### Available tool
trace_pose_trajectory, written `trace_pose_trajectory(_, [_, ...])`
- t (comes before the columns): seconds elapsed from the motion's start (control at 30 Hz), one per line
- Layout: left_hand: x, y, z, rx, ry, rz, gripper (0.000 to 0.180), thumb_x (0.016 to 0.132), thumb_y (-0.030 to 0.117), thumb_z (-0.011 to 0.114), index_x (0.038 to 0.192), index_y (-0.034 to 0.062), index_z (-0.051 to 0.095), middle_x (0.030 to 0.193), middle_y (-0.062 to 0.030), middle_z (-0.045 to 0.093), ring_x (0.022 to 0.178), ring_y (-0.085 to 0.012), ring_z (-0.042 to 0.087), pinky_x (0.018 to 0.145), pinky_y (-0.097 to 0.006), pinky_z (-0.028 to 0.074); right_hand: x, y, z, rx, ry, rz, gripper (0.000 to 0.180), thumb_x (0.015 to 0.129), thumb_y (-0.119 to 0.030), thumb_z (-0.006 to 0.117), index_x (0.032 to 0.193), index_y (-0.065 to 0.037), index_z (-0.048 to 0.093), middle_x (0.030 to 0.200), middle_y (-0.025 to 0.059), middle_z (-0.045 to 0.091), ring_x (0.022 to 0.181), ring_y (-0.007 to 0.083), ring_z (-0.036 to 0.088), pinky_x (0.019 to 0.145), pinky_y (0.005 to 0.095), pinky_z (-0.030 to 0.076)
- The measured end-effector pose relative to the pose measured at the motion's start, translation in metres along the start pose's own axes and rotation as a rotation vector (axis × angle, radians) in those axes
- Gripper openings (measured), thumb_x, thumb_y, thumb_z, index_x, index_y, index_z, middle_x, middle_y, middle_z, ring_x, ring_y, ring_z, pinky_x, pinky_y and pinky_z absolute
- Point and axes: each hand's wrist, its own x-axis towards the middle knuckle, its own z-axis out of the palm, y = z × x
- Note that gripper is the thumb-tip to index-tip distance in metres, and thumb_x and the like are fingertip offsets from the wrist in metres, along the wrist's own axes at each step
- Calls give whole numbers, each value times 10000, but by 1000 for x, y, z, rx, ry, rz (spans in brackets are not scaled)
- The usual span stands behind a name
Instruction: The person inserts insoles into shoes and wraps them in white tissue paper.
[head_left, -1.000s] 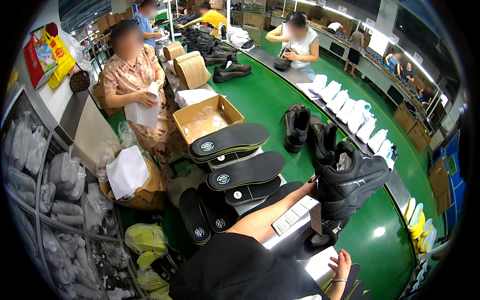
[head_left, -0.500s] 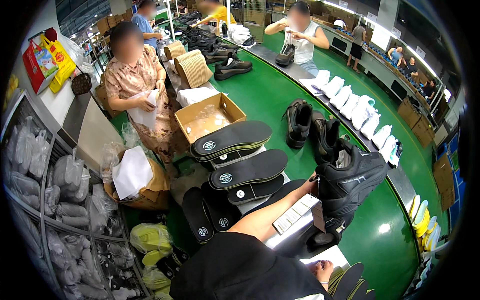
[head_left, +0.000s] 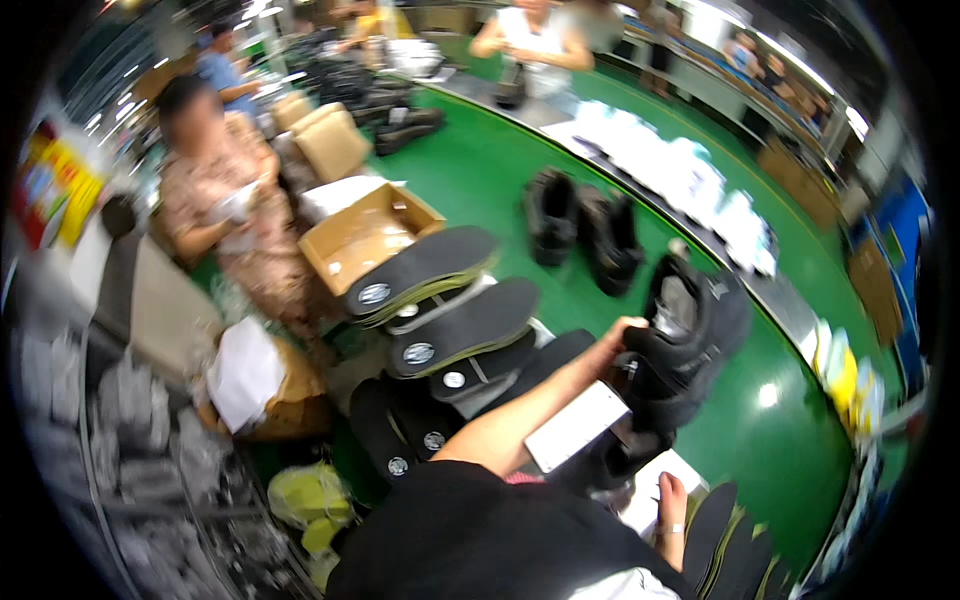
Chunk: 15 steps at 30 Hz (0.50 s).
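Observation:
At the end of my outstretched arm, my left hand (head_left: 630, 328) grips a black shoe (head_left: 705, 325) by its heel end, above the green surface. White and brown tags hang from it; the white tag (head_left: 577, 427) lies across my forearm. Another dark shoe (head_left: 630, 455) shows partly beneath it. Low down, my right hand (head_left: 672, 505), with a band at the wrist, is beside a white surface (head_left: 655, 480) and black insoles with green edges (head_left: 712, 535). Blur hides how its fingers are set. Left of my arm lie stacked black insoles (head_left: 465, 325).
A dark pair of shoes (head_left: 580, 225) stands on the green table (head_left: 480, 165), near an open cardboard box (head_left: 370, 240). White shoes (head_left: 660, 165) line the curved ledge. A co-worker (head_left: 230, 190) stands at the left, by a bag-filled rack (head_left: 130, 440). Yellow and white insoles (head_left: 845, 380) are at the right.
My view has shifted and blurred, so the scene sits further left. The left hand still holds the black shoe and more of that hand shows. My right hand has moved up slightly.

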Motion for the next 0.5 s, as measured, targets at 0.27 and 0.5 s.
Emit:
trace_pose_trajectory(0.27, [-48,22,61,297,96,-63,648,681,435,558,1214,112,381,1093,-89,482,962,-199,492,711,-322,427,-7,-52,2,114,39,-194,277,815,-173,510,1021,9,542,940,105,589,886,174,542,793,275,411])
trace_pose_trajectory(0.5, [-53,11,91,339,108,-45,642,708,357,567,1239,79,337,1122,-87,459,991,-181,472,788,-295,409,-26,-91,-21,410,74,-184,283,847,-213,493,1041,-10,520,967,56,557,851,136,549,707,249,432])
